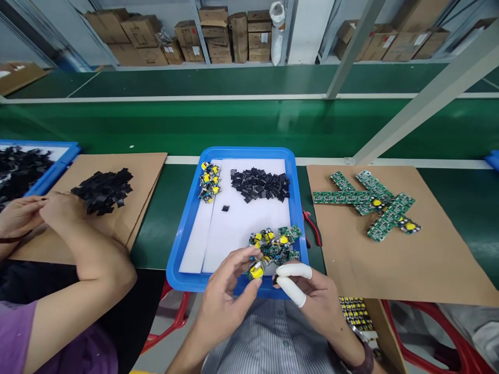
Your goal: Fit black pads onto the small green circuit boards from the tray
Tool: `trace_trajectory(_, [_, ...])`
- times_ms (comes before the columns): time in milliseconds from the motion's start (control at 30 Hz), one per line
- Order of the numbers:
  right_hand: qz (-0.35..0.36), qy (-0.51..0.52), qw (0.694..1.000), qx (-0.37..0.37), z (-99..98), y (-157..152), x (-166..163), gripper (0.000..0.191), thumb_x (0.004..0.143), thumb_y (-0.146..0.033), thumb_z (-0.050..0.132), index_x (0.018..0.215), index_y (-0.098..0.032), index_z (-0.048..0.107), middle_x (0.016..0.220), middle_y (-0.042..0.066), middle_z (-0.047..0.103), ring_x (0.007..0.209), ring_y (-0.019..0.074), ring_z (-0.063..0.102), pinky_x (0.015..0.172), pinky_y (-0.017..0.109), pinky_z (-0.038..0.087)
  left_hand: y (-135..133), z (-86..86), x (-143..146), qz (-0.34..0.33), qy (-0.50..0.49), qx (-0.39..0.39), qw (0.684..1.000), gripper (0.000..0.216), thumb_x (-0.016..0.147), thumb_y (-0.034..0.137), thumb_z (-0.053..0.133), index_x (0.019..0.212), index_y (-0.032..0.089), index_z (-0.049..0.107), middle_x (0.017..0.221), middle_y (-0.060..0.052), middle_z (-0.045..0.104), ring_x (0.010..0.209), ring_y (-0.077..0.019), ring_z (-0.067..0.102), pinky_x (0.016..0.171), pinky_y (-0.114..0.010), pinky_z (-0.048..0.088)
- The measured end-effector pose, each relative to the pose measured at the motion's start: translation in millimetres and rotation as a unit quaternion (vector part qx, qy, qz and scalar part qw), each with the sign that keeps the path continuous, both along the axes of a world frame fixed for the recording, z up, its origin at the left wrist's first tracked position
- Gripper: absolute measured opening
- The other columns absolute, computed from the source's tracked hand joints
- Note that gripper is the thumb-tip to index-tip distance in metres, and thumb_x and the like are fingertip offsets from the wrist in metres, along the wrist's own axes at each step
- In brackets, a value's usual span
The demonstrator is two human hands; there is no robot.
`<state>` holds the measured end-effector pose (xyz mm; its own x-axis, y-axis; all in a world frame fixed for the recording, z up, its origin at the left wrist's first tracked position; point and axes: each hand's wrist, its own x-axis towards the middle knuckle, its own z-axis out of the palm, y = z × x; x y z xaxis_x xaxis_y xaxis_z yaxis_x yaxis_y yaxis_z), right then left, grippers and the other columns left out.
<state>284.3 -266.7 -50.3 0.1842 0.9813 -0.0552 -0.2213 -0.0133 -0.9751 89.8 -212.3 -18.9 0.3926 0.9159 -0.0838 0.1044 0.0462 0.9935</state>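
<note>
Left hand point(231, 292) pinches a circuit board point(256, 271) and right hand point(317, 297) grips a black piece point(275, 281) between white-covered fingers point(293, 270), near the blue tray point(183, 281), probably so dropped parts stay inside.

Brown cartons point(260, 40) stacked at back; pale post point(423, 101) slanting.

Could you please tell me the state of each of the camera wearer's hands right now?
Left hand: closed on a small circuit board with a yellow component.
Right hand: closed, pinching a small black piece between fingertips in white finger cots.
</note>
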Motion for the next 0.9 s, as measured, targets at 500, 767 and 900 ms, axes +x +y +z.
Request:
trace_trajectory(500, [-0.031, 0.012, 0.999, 0.000, 9.6, 6.7, -5.7, 0.024, 0.081, -0.014, 0.080, 0.101, -0.028, 0.081, 0.089, 0.001, 0.080, 0.076, 0.0156, 0.076, 0.070, 0.025, 0.065, -2.4, -7.8, 7.1, 0.005, -0.225, -0.206, 0.952, 0.016, 0.095, 0.018, 0.069, 0.109, 0.023, 0.075, 0.133, -0.011, 0.071, 0.124, -0.0286, 0.067, 0.099, -0.039, 0.060])
trace_trajectory(767, [-0.029, -0.032, 0.999, -0.028, 11.5, 5.8, -8.5, 0.014, 0.087, -0.021, 0.072, 0.100, -0.023, 0.077, 0.085, 0.003, 0.077, 0.074, 0.0180, 0.072, 0.066, 0.029, 0.062, -5.3, -12.4, 12.2, 0.015, -0.115, -0.077, 0.990, 0.039, 0.090, 0.012, 0.074, 0.125, 0.029, 0.072, 0.127, -0.008, 0.076, 0.120, -0.0229, 0.070, 0.099, -0.031, 0.060])
trace_trajectory(900, [-0.014, -0.077, 0.997, -0.027, 8.5, 3.9, -7.8, 0.014, 0.088, -0.019, 0.070, 0.100, -0.024, 0.076, 0.088, 0.003, 0.077, 0.075, 0.0168, 0.070, 0.071, 0.029, 0.060, -5.4, -15.0, 15.8, -0.001, -0.124, -0.046, 0.991, 0.038, 0.088, 0.009, 0.074, 0.121, 0.027, 0.075, 0.127, -0.008, 0.075, 0.121, -0.0235, 0.070, 0.100, -0.031, 0.060])
